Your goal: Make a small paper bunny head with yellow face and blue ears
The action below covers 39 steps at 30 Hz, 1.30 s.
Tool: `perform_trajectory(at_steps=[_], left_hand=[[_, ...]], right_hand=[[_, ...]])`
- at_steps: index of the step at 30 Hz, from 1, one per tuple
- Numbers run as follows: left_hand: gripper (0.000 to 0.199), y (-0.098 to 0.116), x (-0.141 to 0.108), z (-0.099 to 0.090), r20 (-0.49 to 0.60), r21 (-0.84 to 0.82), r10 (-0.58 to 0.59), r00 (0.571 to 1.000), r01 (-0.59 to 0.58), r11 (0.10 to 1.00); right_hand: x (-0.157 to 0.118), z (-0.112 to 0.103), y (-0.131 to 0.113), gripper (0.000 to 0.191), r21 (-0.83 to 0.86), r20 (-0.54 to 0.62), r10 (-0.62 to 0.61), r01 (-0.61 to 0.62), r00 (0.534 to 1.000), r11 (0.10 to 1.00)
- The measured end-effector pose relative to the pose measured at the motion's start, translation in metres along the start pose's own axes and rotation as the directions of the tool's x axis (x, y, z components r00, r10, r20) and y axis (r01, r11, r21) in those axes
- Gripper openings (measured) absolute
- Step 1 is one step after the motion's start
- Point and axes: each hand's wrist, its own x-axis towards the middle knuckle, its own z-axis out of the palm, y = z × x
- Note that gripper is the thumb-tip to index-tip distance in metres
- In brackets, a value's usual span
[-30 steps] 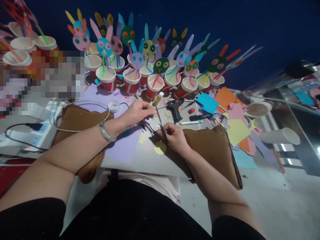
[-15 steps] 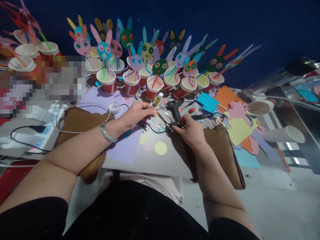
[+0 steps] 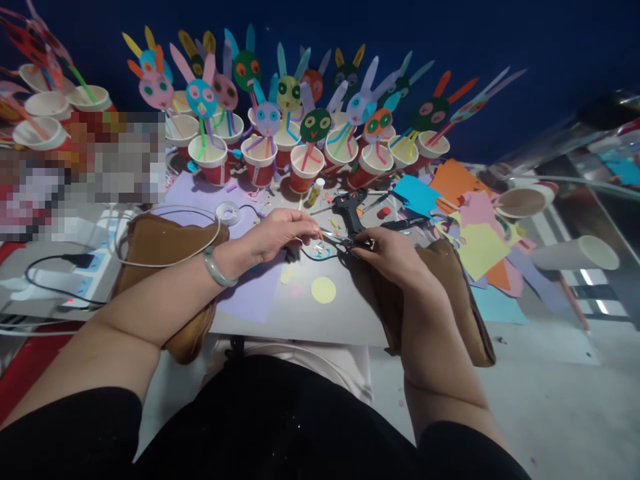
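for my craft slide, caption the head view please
Scissors in the right hand, a small orange piece in the left hand, paper rabbits in red cups beyond.

The scene is dim: the smooth dark blue wall [image 3: 450, 40] across the top and the black cloth shirt [image 3: 280, 420] at bottom centre sink into near-black. A soft shadow lies beside the bare right hand [image 3: 390, 253] on the pale grey tabletop [image 3: 310, 327]. White glare streaks the shiny metal surface [image 3: 600, 291] at far right. Both side edges look stretched and smeared; pixelated blocks mask the upper left. The silver-bladed scissors [image 3: 336, 239] look soft.
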Motion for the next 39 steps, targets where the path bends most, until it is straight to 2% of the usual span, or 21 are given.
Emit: perform_trajectory(at_steps=[6,8,10,13,17,20,23,25,30,36,39], left_hand=[[0.017,-0.005,0.001,0.001,0.019,-0.025,0.004,1.0,-0.004,1.0],[0.019,-0.006,0.001,0.001,0.018,-0.034,0.006,1.0,-0.005,0.999],[0.019,-0.008,0.001,0.002,0.02,-0.041,0.003,1.0,-0.002,0.999],[0.02,-0.008,-0.001,0.006,0.039,-0.052,-0.019,0.999,0.021,0.998],[0.019,-0.008,-0.005,0.011,0.072,-0.034,-0.046,0.996,0.049,0.998],[0.016,-0.009,-0.006,0.012,0.08,-0.001,-0.021,0.997,0.021,1.0],[0.015,-0.011,-0.005,0.011,0.087,0.038,0.005,0.996,-0.009,0.999],[0.015,-0.012,-0.004,0.01,0.087,0.058,0.009,0.996,-0.014,0.998],[0.014,-0.013,-0.004,0.01,0.089,0.084,0.005,0.996,-0.012,0.996],[0.015,-0.013,-0.004,0.012,0.084,0.071,0.006,0.996,-0.012,0.997],[0.014,-0.012,-0.004,0.012,0.082,0.072,0.009,0.997,-0.015,0.997]], right_hand=[[-0.001,0.0,-0.001,0.024,-0.054,0.021,-0.044,0.045,0.999,0.998],[-0.004,0.001,-0.006,0.026,-0.006,-0.035,-0.079,0.079,0.996,0.997],[-0.008,0.004,-0.015,0.026,0.064,-0.164,-0.125,0.137,0.979,0.988],[-0.014,0.014,-0.031,0.029,0.147,-0.33,-0.212,0.272,0.92,0.951],[-0.016,0.028,-0.044,0.024,0.084,-0.377,-0.403,0.464,0.834,0.882],[-0.013,0.035,-0.044,0.015,0.002,-0.443,-0.531,0.594,0.722,0.805],[-0.009,0.037,-0.042,0.008,-0.071,-0.525,-0.6,0.672,0.603,0.737],[-0.008,0.037,-0.042,0.004,-0.101,-0.538,-0.614,0.679,0.577,0.727],[-0.01,0.037,-0.045,0.006,-0.055,-0.518,-0.592,0.667,0.617,0.743],[-0.012,0.039,-0.05,0.006,0.119,-0.532,-0.477,0.619,0.7,0.776],[-0.013,0.04,-0.052,0.008,0.237,-0.498,-0.397,0.562,0.771,0.793]])
